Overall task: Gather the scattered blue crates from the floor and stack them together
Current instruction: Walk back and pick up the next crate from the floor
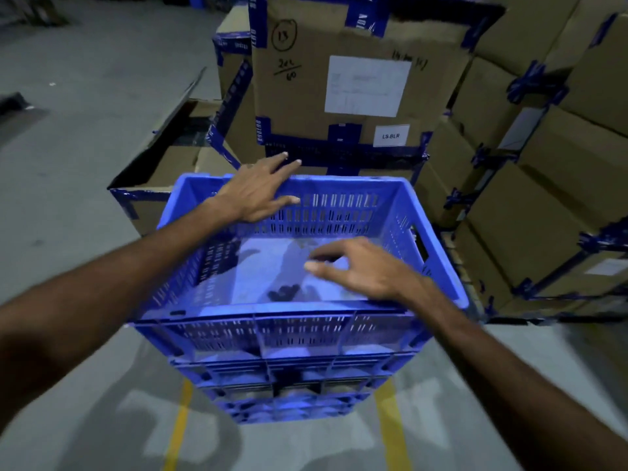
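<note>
Blue crates [299, 338] stacked, both hands' fingers [292, 199] spread loose above top crate.

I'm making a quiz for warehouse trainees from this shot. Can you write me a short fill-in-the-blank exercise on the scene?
1. The top crate sits on a stack of crates coloured ____.
2. The left hand rests on the top crate's ____ rim, fingers straight.
3. The right hand hovers over the crate's inside and holds ____.
4. The small white label on the cardboard box behind the stack reads ____.

Missing words: blue; far; nothing; LS-BLR
</note>
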`<action>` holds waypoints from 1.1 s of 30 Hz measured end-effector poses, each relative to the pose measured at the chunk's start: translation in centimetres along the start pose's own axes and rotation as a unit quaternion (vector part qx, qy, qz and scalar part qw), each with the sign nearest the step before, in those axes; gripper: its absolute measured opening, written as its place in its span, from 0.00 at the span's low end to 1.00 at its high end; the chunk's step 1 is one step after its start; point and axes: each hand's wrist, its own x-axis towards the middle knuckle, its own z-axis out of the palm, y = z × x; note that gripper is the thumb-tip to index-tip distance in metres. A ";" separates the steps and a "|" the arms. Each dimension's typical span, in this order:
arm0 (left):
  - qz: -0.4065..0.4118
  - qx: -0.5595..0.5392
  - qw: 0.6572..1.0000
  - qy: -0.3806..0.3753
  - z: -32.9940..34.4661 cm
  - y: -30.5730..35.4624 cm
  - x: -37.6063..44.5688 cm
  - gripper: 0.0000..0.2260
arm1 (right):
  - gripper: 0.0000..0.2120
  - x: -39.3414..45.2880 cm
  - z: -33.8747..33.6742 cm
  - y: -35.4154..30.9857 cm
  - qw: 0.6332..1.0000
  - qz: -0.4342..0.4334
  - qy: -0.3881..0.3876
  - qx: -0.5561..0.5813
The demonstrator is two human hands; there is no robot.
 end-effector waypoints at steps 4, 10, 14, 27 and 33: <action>-0.037 -0.065 0.997 -0.028 -2.4 -0.5 -9.4 0.42 | 0.43 -3.0 -3.9 6.1 0.990 0.031 0.049 -0.127; -0.083 -0.158 0.976 -0.128 -3.8 2.2 -20.2 0.40 | 0.39 -6.1 -3.4 10.2 0.980 0.009 0.034 -0.197; -0.101 -0.133 0.977 -0.136 -2.9 2.2 -21.2 0.38 | 0.41 -6.1 -2.3 10.8 0.970 0.005 0.042 -0.238; -0.126 -0.090 0.976 -0.154 -3.1 3.4 -21.2 0.38 | 0.43 -6.1 -1.9 11.0 0.966 0.008 0.046 -0.255; -0.122 -0.125 0.976 -0.128 -2.5 2.7 -21.2 0.40 | 0.42 -6.3 -2.3 10.9 0.975 0.002 0.052 -0.218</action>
